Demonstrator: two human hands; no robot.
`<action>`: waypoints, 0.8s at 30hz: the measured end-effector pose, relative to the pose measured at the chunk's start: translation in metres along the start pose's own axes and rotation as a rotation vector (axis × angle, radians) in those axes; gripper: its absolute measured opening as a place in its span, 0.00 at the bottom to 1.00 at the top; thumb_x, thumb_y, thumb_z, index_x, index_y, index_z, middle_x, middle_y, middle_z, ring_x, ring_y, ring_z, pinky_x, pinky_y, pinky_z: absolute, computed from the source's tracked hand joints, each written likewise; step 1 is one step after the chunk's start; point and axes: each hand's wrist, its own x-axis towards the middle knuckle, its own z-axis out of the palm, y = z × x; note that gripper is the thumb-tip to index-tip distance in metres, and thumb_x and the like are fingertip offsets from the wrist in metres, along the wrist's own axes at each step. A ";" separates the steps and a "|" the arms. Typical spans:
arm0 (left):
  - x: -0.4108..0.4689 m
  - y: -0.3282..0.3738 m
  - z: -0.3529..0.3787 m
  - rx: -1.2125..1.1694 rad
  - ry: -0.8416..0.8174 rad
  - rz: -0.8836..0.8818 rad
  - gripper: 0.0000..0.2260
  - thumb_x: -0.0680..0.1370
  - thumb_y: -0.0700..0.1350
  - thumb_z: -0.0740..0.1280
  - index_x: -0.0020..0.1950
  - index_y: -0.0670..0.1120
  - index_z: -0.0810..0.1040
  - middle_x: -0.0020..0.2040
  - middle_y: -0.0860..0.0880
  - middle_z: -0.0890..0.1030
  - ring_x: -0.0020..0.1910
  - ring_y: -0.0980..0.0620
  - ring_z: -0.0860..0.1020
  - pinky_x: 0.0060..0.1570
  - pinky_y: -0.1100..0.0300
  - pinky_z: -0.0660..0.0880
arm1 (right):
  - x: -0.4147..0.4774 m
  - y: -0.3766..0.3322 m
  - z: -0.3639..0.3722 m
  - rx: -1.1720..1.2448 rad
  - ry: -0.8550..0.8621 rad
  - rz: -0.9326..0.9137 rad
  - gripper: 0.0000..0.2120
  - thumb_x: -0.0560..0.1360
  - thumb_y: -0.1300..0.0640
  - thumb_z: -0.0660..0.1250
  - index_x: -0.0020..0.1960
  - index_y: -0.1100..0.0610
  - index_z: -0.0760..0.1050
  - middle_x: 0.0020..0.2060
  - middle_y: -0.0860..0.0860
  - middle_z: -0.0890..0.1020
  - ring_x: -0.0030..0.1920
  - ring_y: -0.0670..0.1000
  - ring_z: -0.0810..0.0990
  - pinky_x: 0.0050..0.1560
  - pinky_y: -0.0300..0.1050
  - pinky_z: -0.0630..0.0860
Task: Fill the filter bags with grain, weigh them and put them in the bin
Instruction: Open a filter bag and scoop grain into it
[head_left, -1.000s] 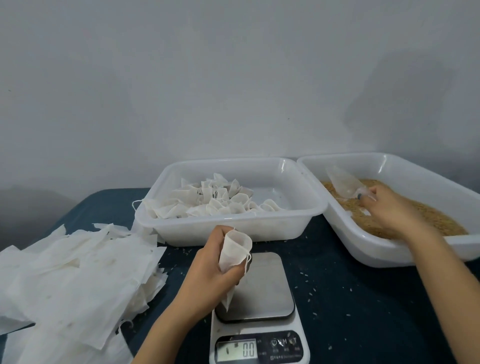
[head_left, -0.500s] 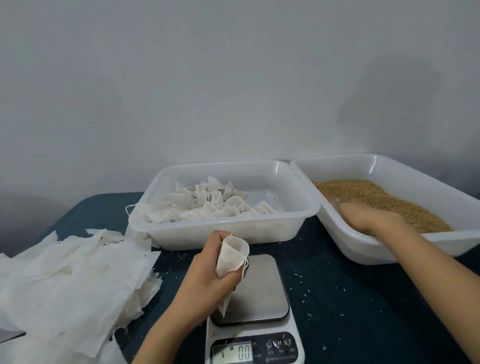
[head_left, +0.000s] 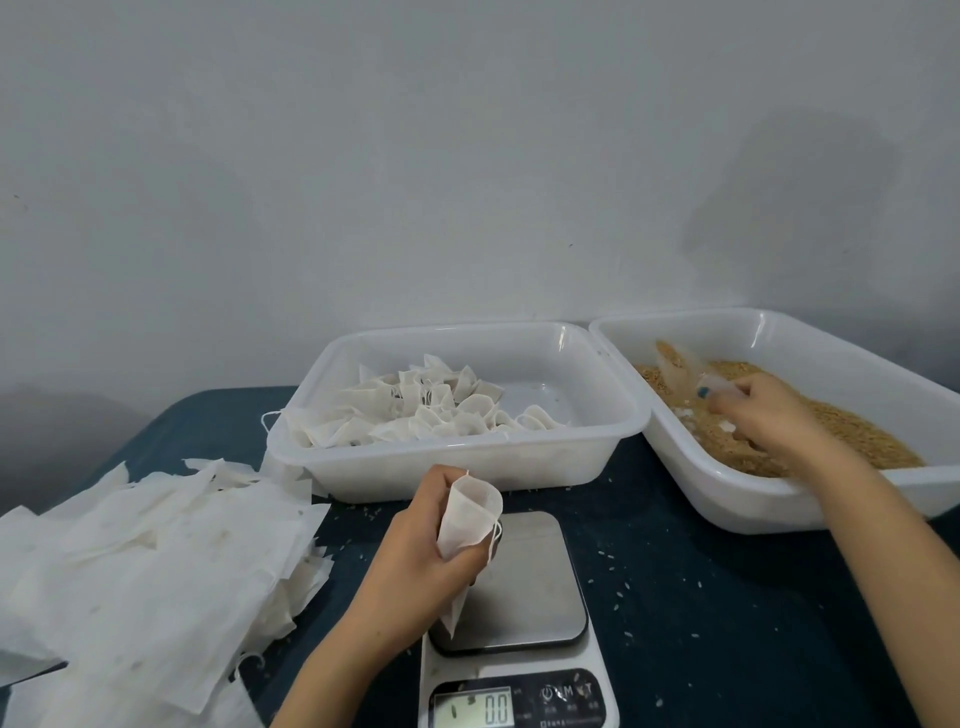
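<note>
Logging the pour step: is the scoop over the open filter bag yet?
No, the right hand holds the scoop down in the grain bin, apart from the filter bag that the left hand grips by the scale.

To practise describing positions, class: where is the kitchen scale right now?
In the head view, the scale sits at bottom centre on the dark table, just in front of the white bin of bags, its left edge by the left hand.
</note>
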 end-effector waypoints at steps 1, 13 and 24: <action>0.000 0.000 0.000 0.003 0.001 0.000 0.12 0.67 0.56 0.66 0.48 0.62 0.71 0.39 0.55 0.81 0.34 0.60 0.76 0.34 0.64 0.74 | -0.004 -0.002 -0.001 0.026 0.035 -0.049 0.12 0.80 0.48 0.63 0.47 0.55 0.77 0.37 0.53 0.81 0.36 0.56 0.78 0.38 0.50 0.72; 0.002 -0.004 -0.004 0.127 0.076 -0.013 0.12 0.69 0.53 0.67 0.50 0.61 0.70 0.40 0.59 0.80 0.35 0.60 0.76 0.34 0.66 0.73 | -0.077 -0.041 -0.011 0.030 -0.069 -0.602 0.15 0.72 0.39 0.62 0.58 0.37 0.76 0.53 0.37 0.80 0.53 0.41 0.79 0.59 0.53 0.75; 0.002 -0.006 -0.009 0.285 0.072 -0.003 0.19 0.67 0.63 0.66 0.53 0.59 0.68 0.44 0.64 0.79 0.40 0.59 0.78 0.37 0.60 0.74 | -0.091 -0.074 -0.014 -0.319 -0.088 -0.927 0.15 0.74 0.48 0.64 0.59 0.33 0.72 0.51 0.34 0.77 0.56 0.44 0.74 0.70 0.50 0.57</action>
